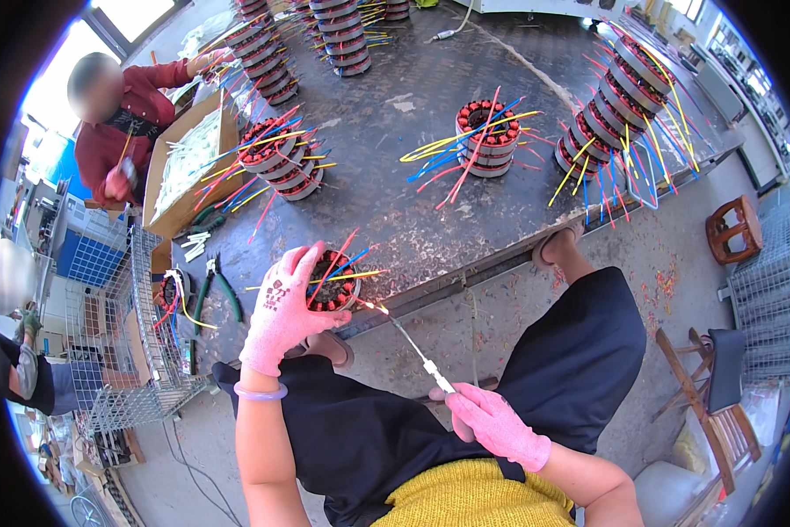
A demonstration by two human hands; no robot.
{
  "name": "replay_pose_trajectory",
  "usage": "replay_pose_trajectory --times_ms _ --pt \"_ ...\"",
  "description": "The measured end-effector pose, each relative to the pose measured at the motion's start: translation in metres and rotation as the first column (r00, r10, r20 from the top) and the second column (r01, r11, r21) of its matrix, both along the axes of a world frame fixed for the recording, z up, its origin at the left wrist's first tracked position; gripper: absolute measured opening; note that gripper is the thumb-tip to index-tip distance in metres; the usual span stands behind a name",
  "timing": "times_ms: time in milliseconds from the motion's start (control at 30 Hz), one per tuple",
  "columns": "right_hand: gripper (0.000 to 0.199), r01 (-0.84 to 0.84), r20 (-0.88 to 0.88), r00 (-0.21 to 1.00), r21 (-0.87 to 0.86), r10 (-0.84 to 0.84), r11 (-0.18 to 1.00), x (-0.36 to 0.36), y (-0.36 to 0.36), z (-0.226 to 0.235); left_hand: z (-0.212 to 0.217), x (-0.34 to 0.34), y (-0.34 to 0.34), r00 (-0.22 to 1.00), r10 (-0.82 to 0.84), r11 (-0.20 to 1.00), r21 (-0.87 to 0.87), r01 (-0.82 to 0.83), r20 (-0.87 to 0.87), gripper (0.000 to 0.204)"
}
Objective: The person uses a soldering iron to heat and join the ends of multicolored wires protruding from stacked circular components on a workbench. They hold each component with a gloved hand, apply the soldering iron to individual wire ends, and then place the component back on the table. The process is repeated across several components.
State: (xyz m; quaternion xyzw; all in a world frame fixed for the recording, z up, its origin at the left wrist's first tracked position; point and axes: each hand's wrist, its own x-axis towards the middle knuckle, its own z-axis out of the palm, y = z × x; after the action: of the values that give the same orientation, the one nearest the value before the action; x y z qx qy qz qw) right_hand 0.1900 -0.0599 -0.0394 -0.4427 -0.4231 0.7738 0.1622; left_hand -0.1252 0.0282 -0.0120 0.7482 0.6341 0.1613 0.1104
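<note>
My left hand, in a pink glove, curls its fingers and thumb around a motor stator at the table's near edge. Red windings fill the stator's ring, and red, blue and yellow leads stick out of it. In my right hand, also gloved in pink, is a slim torch with a thin metal stem and a pale handle. A small orange flame or glow shows at the torch's tip, close to the leads on the stator's right side. Whether it touches a lead I cannot tell.
Stacked stators with loose leads stand at the table's right, and a shorter stack sits mid-table. Pliers with green handles lie left of my left hand. Further left are a cardboard box, a wire cart and a co-worker.
</note>
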Motion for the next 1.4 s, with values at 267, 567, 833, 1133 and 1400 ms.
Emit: replay_pose_trajectory --times_ms 267,567,833,1133,1400 --pt "0.037 0.011 -0.027 1.0 0.004 -0.01 1.0 0.0002 -0.0017 -0.006 0.0006 0.0006 0.0011 1.0 -0.002 1.0 0.006 0.002 0.0 0.093" --pt "0.038 0.01 -0.015 1.0 -0.013 -0.01 1.0 -0.0005 -0.0011 -0.0055 0.0006 0.0017 0.0016 1.0 0.008 1.0 0.0 -0.008 -0.007 0.092" --pt "0.036 0.018 -0.012 1.0 -0.009 -0.018 1.0 0.0 0.0 -0.0067 -0.0006 -0.0005 0.0012 1.0 0.009 0.999 -0.032 -0.009 -0.003 0.096" --pt "0.037 0.02 -0.033 0.999 -0.015 -0.021 1.0 -0.0015 0.0002 -0.007 -0.0013 -0.0003 0.0015 1.0 0.016 0.999 -0.028 -0.017 -0.015 0.099" --pt "0.036 0.023 -0.024 0.999 -0.015 -0.024 1.0 -0.0023 -0.0001 -0.0068 -0.0017 -0.0009 0.0018 1.0 0.008 1.0 -0.026 -0.008 -0.018 0.099"
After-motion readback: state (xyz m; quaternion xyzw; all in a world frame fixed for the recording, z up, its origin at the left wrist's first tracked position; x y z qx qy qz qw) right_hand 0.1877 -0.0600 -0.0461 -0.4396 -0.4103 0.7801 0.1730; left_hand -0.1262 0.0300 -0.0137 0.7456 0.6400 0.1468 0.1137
